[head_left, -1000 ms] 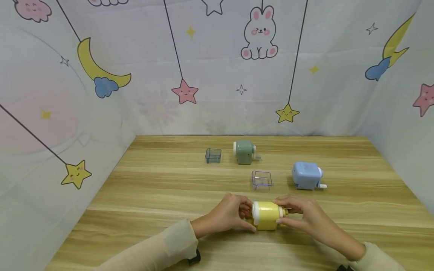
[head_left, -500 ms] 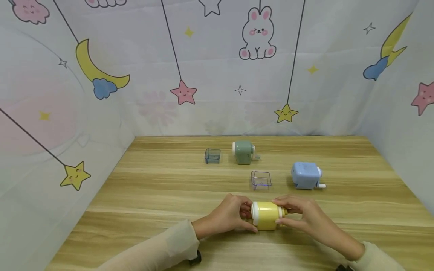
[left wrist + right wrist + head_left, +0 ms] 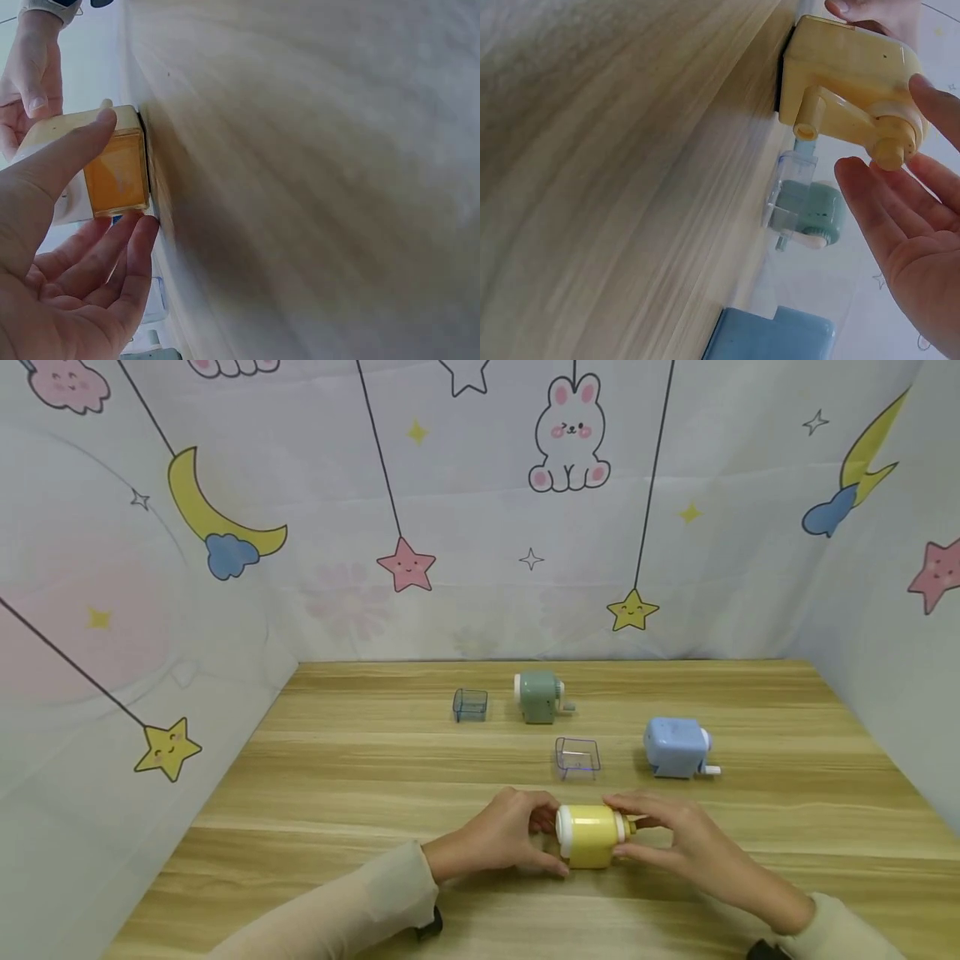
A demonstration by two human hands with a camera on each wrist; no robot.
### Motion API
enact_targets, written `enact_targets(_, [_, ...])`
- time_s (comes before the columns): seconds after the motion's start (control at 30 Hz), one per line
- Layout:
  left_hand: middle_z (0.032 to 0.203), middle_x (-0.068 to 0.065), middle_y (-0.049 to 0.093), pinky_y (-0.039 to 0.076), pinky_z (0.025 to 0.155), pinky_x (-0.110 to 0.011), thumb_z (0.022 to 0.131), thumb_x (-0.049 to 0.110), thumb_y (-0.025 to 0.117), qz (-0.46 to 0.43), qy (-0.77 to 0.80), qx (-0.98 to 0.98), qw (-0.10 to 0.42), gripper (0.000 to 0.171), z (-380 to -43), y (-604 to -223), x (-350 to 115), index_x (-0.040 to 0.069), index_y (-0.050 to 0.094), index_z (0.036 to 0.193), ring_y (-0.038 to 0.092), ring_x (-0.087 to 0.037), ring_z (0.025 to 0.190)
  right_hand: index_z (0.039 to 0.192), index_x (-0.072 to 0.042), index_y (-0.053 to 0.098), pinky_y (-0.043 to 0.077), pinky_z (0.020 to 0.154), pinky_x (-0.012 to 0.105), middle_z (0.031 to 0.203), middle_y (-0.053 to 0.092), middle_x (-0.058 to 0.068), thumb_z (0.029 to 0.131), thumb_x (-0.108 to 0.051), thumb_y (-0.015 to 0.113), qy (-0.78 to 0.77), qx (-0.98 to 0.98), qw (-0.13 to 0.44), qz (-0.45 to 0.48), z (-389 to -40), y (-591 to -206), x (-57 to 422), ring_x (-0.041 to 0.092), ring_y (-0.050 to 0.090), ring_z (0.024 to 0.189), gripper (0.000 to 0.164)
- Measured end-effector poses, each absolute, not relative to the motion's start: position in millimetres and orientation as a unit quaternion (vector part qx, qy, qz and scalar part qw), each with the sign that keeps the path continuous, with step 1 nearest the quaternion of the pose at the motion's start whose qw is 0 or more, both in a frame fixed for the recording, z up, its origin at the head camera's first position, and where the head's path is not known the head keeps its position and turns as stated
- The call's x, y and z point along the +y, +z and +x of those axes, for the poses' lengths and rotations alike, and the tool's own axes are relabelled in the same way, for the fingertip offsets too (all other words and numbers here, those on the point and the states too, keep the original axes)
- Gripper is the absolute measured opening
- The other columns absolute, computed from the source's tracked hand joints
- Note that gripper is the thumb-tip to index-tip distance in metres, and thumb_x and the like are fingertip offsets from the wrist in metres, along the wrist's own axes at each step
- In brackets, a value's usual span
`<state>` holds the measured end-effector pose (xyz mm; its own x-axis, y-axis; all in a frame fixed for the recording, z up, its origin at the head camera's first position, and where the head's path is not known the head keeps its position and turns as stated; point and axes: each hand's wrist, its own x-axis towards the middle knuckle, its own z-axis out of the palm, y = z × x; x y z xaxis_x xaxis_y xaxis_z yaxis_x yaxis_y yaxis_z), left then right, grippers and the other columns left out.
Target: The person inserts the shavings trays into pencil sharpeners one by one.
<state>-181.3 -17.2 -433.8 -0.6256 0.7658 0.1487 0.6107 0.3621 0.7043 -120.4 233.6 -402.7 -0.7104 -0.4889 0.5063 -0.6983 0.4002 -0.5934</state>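
A yellow crank pencil sharpener (image 3: 590,837) with a white front ring stands upright on the wooden table. My left hand (image 3: 517,831) holds its front end, thumb on the near side and curled fingers on the far side. Between them, the left wrist view shows an amber see-through shavings drawer (image 3: 118,176) set in the body. At the crank end, my right hand (image 3: 678,839) holds the sharpener between thumb and fingers. The crank handle (image 3: 847,109) points down toward the table in the right wrist view, with no finger around it.
Farther back stand a green pencil sharpener (image 3: 539,697) and, to the right, a blue pencil sharpener (image 3: 677,748). A bluish clear drawer (image 3: 470,714) lies left of the green one; a purple-rimmed clear drawer (image 3: 578,768) lies just beyond my hands. A printed cloth (image 3: 480,510) hangs behind the table.
My right hand has shifted very slightly to the right. The left hand and the yellow pencil sharpener keep their places.
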Motion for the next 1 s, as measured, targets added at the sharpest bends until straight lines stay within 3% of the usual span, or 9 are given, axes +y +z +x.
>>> enact_targets(0.13, [0.094, 0.013, 0.060, 0.046, 0.069, -0.014, 0.059, 0.034, 0.085, 0.422, 0.370, 0.822, 0.100, 0.058, -184.7, -432.2, -21.1, 0.010, 0.058, 0.105, 0.055, 0.002, 0.080, 0.117, -0.005, 0.058, 0.052, 0.070, 0.036, 0.114, 0.058, 0.007, 0.073, -0.001, 0.073, 0.445, -0.828, 0.094, 0.329, -112.7, -385.3, 238.2, 0.025, 0.057, 0.095, 0.047])
enact_targets(0.27, [0.098, 0.010, 0.060, 0.046, 0.072, -0.017, 0.060, 0.027, 0.085, 0.418, 0.370, 0.823, 0.107, 0.055, -189.6, -429.5, -28.5, 0.012, 0.059, 0.106, 0.055, -0.001, 0.085, 0.114, -0.003, 0.059, 0.052, 0.069, 0.033, 0.111, 0.059, 0.009, 0.076, 0.003, 0.069, 0.449, -0.837, 0.093, 0.301, -111.6, -383.5, 252.6, 0.021, 0.059, 0.091, 0.040])
enact_targets(0.47, [0.093, 0.005, 0.062, 0.047, 0.072, -0.020, 0.072, 0.013, 0.078, 0.370, 0.374, 0.844, 0.106, 0.041, -199.5, -425.1, -36.7, 0.007, 0.058, 0.107, 0.056, -0.004, 0.084, 0.112, -0.010, 0.060, 0.051, 0.066, 0.025, 0.104, 0.063, 0.001, 0.079, -0.001, 0.068, 0.424, -0.866, 0.120, 0.238, -117.2, -411.5, 289.8, 0.014, 0.061, 0.083, 0.035])
enact_targets(0.7, [0.097, -0.001, 0.059, 0.047, 0.076, -0.024, 0.079, 0.022, 0.073, 0.319, 0.364, 0.874, 0.044, 0.057, -218.8, -422.9, -30.4, 0.006, 0.044, 0.126, 0.056, -0.012, 0.088, 0.097, -0.012, 0.064, 0.048, 0.059, 0.017, 0.086, 0.065, 0.000, 0.077, -0.007, 0.072, 0.358, -0.898, 0.190, 0.172, -129.1, -416.8, 325.0, 0.009, 0.059, 0.072, 0.023])
enact_targets(0.83, [0.106, -0.003, 0.058, 0.043, 0.084, -0.030, 0.079, 0.030, 0.072, 0.326, 0.311, 0.893, 0.004, 0.062, -230.2, -422.4, -22.5, 0.008, 0.044, 0.130, 0.052, -0.017, 0.098, 0.094, -0.010, 0.062, 0.047, 0.058, 0.014, 0.085, 0.063, 0.002, 0.072, -0.005, 0.076, 0.332, -0.899, 0.239, 0.156, -142.4, -411.2, 334.0, 0.008, 0.058, 0.069, 0.026])
enact_targets(1.0, [0.111, -0.005, 0.058, 0.037, 0.092, -0.038, 0.078, 0.037, 0.071, 0.329, 0.262, 0.907, -0.015, 0.070, -240.2, -421.0, -11.7, 0.009, 0.040, 0.135, 0.048, -0.021, 0.104, 0.113, -0.009, 0.059, 0.045, 0.068, 0.012, 0.107, 0.058, 0.005, 0.069, -0.009, 0.079, 0.313, -0.901, 0.254, 0.161, -161.5, -403.0, 338.7, 0.016, 0.054, 0.089, 0.048])
